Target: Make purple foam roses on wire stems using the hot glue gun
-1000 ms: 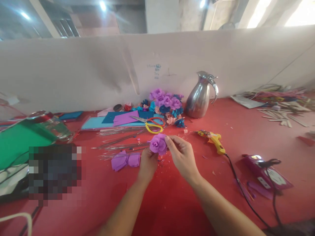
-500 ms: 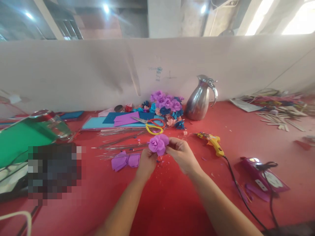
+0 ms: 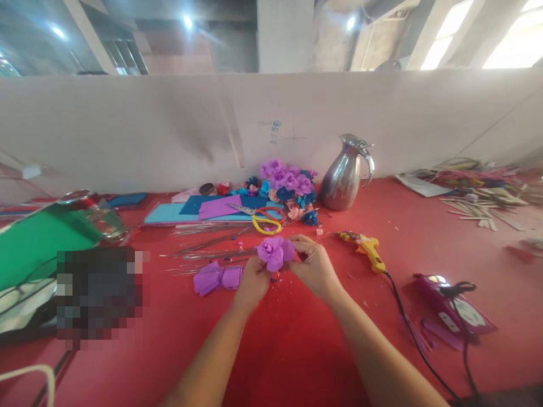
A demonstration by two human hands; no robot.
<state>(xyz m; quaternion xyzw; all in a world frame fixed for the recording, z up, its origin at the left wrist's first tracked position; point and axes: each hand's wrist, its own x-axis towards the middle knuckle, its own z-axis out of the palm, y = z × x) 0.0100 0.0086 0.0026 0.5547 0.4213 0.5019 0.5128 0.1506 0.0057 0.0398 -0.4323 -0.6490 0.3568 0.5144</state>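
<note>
While two hands (image 3: 253,280) (image 3: 316,268) hold one purple flower (image 3: 272,252) — one glue gun (image 3: 371,251) lies apart

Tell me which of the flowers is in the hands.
The single purple flower held between the left hand and right hand, nearer than the scissors; the other flowers lie heaped beside the steel pitcher.

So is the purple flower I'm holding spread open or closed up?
Spread open: the purple flower has outer petals flaring around a tighter centre, with the right hand at its edge.
</note>
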